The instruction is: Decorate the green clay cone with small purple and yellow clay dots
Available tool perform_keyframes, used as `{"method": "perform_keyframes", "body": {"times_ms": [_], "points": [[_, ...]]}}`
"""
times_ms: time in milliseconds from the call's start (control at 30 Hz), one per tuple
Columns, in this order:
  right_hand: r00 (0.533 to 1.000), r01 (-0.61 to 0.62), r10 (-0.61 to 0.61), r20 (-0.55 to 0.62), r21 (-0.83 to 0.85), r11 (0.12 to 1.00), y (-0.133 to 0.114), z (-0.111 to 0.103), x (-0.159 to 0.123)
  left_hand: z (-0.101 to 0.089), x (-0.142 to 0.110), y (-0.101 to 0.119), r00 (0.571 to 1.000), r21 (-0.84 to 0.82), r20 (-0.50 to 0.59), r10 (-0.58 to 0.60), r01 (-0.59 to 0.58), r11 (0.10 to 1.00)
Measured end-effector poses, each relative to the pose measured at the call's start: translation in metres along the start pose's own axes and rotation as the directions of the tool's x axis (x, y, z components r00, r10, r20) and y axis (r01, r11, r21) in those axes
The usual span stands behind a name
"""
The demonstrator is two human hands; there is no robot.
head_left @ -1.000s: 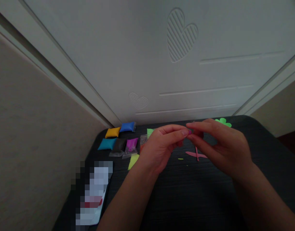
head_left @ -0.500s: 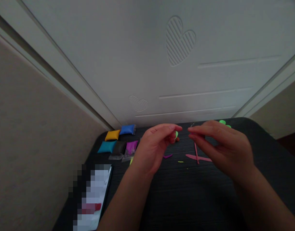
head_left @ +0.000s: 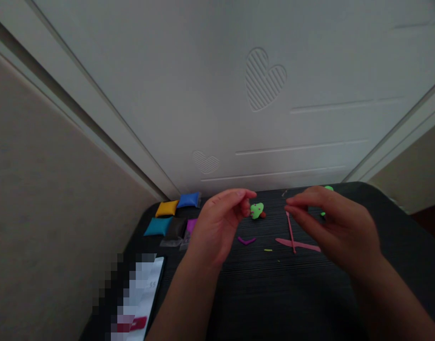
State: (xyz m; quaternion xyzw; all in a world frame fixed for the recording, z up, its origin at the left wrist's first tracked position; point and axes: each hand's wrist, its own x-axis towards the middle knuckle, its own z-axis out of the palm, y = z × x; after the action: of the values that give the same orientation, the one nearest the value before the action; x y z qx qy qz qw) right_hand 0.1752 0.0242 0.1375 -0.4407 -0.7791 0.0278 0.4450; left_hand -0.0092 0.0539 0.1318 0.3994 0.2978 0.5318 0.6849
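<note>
My left hand (head_left: 219, 222) hovers over the dark table (head_left: 274, 293), thumb and fingers pinched together near a small green clay figure (head_left: 256, 210) with red bits that stands just to its right. My right hand (head_left: 334, 222) hangs at the right with its fingertips pinched; whatever is between them is too small to make out. Between the hands lie a purple V-shaped clay strip (head_left: 246, 240), a tiny yellow scrap (head_left: 267, 249) and pink plastic sculpting tools (head_left: 292, 237) crossed on the table.
Clay packets lie at the table's back left: orange (head_left: 167, 208), blue (head_left: 189, 200), teal (head_left: 158, 226), black (head_left: 175, 228) and purple (head_left: 191, 224). A printed sheet (head_left: 139, 303) rests at the front left edge. A green clay piece (head_left: 327, 189) peeks behind my right hand. A white door stands behind.
My hands were pinched together on a small clay bit; they have drawn apart. The green figure and the purple strip now show between them. The camera has tilted down slightly.
</note>
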Motion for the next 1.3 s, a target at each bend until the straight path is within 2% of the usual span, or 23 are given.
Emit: {"method": "perform_keyframes", "body": {"times_ms": [167,400,633,1100,1300], "points": [[0.999,-0.048,0.047,0.004,0.019,0.999,0.0006,0.0011,0.0001,0.0016,0.0009,-0.0005,1.000,-0.005,-0.012,-0.003,0.003,1.000],[1.000,-0.001,0.000,0.017,0.058,0.998,0.0000,-0.0013,0.0021,0.0019,-0.0001,-0.0003,1.000,-0.016,-0.019,-0.020,0.019,1.000],[1.000,-0.020,0.021,-0.002,0.096,0.995,0.0003,-0.0018,0.0028,0.0035,0.0018,-0.0008,1.000,-0.032,-0.002,-0.014,0.014,0.999],[0.999,-0.040,0.039,0.013,0.083,0.996,0.0010,-0.0056,0.0020,0.0014,0.0012,-0.0013,0.998,-0.009,-0.060,-0.028,0.027,1.000],[0.998,-0.056,0.055,0.021,0.070,0.996,0.0020,-0.0037,0.0013,0.0018,0.0003,-0.0019,1.000,-0.046,-0.024,-0.017,0.016,0.999]]}}
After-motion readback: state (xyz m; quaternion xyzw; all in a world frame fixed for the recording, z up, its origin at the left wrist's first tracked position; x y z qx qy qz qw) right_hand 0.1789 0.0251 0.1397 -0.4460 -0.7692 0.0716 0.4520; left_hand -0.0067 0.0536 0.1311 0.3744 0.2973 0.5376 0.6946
